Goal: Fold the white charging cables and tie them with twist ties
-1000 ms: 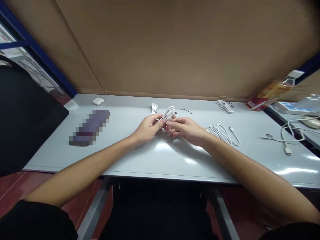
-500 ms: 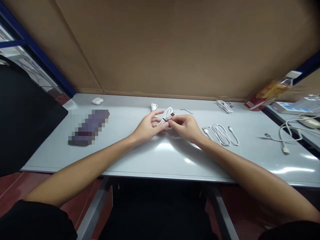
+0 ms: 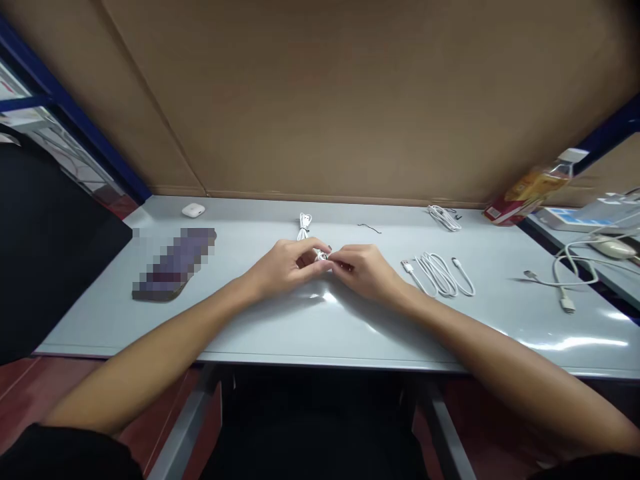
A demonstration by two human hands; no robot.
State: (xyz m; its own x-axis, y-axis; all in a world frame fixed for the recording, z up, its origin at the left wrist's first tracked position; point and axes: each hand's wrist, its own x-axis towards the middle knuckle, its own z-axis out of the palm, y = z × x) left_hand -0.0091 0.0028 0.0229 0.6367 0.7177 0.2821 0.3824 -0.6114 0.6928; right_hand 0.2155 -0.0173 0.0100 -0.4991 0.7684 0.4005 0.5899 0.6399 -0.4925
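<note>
Near the middle of the grey table, my left hand [image 3: 287,268] is closed round a small white cable bundle [image 3: 321,255], most of it hidden by the fingers. My right hand [image 3: 364,268] meets it from the right, its thumb and index finger pinched at the bundle's end; what exactly they pinch is too small to make out. Just behind my left hand lies another tied white cable [image 3: 303,225]. A thin black tie [image 3: 370,228] rests behind my right hand. To the right lies a loosely coiled white cable [image 3: 437,275] with both ends spread.
On the table [image 3: 310,333] at left are a blurred dark phone-like object [image 3: 175,263] and a white earbud case [image 3: 193,210]. Back right are a coiled cable [image 3: 444,217] and a tilted bottle [image 3: 530,190]. Loose cables [image 3: 575,280] reach over the right edge. A cardboard panel [image 3: 320,100] stands behind.
Both hands have lowered slightly toward me, and the held bundle has turned so that less of it shows. My left fingers have closed in more. The view has shifted a little.
</note>
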